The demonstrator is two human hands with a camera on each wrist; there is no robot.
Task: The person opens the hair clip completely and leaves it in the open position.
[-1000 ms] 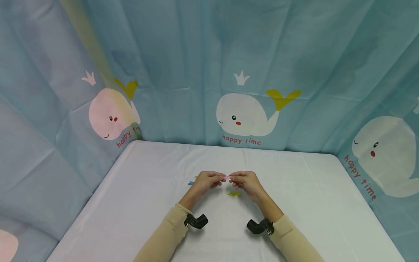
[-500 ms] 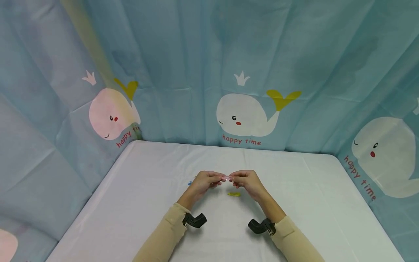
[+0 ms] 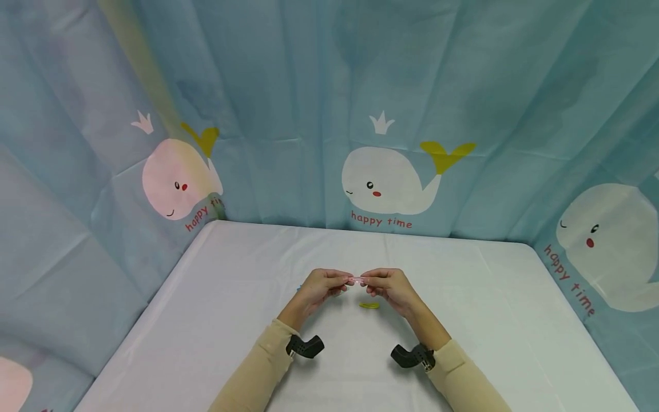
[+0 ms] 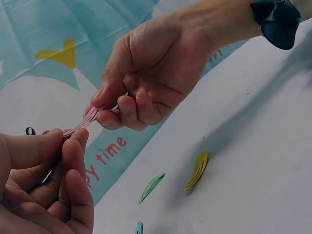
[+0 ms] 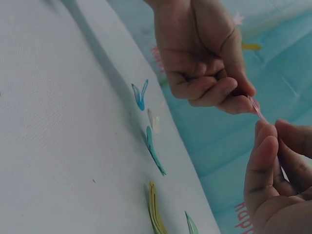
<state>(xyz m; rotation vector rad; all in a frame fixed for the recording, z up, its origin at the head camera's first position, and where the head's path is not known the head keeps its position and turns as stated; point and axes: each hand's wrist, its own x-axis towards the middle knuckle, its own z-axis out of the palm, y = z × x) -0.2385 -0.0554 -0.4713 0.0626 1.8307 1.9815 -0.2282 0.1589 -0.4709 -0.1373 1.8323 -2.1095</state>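
In the head view a pink snap hair clip [image 3: 356, 280] is held up above the table between my two hands. My left hand [image 3: 319, 286] pinches one end with thumb and fingers; my right hand [image 3: 389, 288] pinches the other. Up close in the left wrist view, the slim pink clip [image 4: 83, 121] stretches between both sets of fingertips, its ends hidden under them. On the tabletop below lie a yellow hair clip [image 4: 196, 171] and a green one [image 4: 152, 187]. A teal clip [image 5: 154, 152] shows in the right wrist view.
Beyond the teal clip lie a cream hair clip [image 5: 154, 121] and a blue one [image 5: 140, 95] with its arms spread. A white cloth covers the table [image 3: 216, 320]. Blue curtains [image 3: 288, 114] printed with whales hang behind the table and along its sides.
Both hands keep their pinch on the pink clip, nearly in place. My left hand has shifted a little and covers more of the blue clip; the cream clip is hidden behind it.
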